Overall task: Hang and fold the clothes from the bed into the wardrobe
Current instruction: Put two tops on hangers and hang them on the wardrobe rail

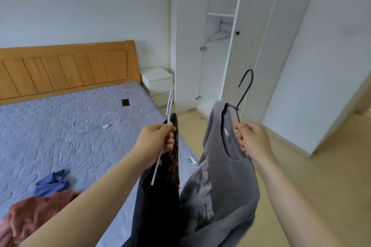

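Note:
My left hand (156,139) grips a white hanger (170,104) that carries a black garment (158,202) with a brown pattern along its edge. My right hand (253,142) grips a dark hanger (245,90) that carries a grey printed T-shirt (222,192). Both garments hang over the bed's right edge. On the blue mattress (50,136), at lower left, lie a blue garment (52,182) and a pink garment (30,216). Ahead stands the white wardrobe (222,14) with its door open; an empty dark hanger (218,33) hangs under its shelf.
A dark phone (125,102) and a white cable (94,124) lie on the mattress. The wooden headboard (66,70) runs along the far wall, with a white nightstand (157,82) beside it. The wardrobe's open door (325,66) juts out on the right over bare wooden floor.

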Action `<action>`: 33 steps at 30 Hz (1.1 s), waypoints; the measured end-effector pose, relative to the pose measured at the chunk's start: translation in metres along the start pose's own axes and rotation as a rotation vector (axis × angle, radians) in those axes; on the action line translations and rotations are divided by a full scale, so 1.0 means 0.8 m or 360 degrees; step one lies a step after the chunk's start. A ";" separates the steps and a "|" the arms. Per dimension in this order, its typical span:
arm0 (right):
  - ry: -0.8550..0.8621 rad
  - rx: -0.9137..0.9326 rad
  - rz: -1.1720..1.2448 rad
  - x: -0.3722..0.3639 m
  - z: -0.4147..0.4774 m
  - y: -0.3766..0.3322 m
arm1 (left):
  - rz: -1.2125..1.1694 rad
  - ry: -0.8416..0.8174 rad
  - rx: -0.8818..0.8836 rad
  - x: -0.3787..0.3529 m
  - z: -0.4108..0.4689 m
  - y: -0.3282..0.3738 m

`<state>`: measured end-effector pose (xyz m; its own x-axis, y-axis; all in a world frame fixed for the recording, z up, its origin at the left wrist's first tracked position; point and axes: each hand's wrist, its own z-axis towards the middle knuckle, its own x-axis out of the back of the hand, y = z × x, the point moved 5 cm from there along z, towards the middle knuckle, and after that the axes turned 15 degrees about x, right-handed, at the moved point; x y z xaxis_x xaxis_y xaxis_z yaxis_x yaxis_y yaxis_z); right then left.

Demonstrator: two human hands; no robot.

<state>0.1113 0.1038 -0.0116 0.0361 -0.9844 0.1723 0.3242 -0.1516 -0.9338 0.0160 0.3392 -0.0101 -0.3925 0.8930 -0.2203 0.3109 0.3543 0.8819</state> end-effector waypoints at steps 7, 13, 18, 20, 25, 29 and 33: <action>0.0105 0.0124 -0.0119 0.133 0.037 0.003 | 0.0099 -0.0060 -0.0137 -0.135 0.025 0.006; 0.0162 0.0139 -0.0189 0.190 0.065 0.025 | 0.0055 -0.0171 -0.0147 -0.201 0.063 -0.005; 0.0254 0.0112 -0.0271 0.220 0.090 0.045 | -0.0031 -0.0345 -0.0094 -0.252 0.104 0.001; 0.0303 0.0109 -0.0329 0.230 0.105 0.051 | -0.0068 -0.0418 -0.0095 -0.271 0.122 0.009; 0.0441 0.0083 -0.0438 0.253 0.135 0.077 | -0.0084 -0.0526 -0.0049 -0.321 0.173 0.019; 0.0627 0.0023 -0.0443 0.283 0.153 0.102 | -0.0004 -0.0552 0.0070 -0.368 0.214 0.006; 0.0744 -0.0059 -0.0430 0.307 0.179 0.131 | 0.0097 -0.0553 0.0144 -0.410 0.252 -0.005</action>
<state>0.2899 -0.1410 -0.0222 -0.4711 -0.8436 0.2578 0.2299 -0.3996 -0.8874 0.3183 0.1009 -0.0254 -0.0578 0.9488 -0.3105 0.4060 0.3064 0.8609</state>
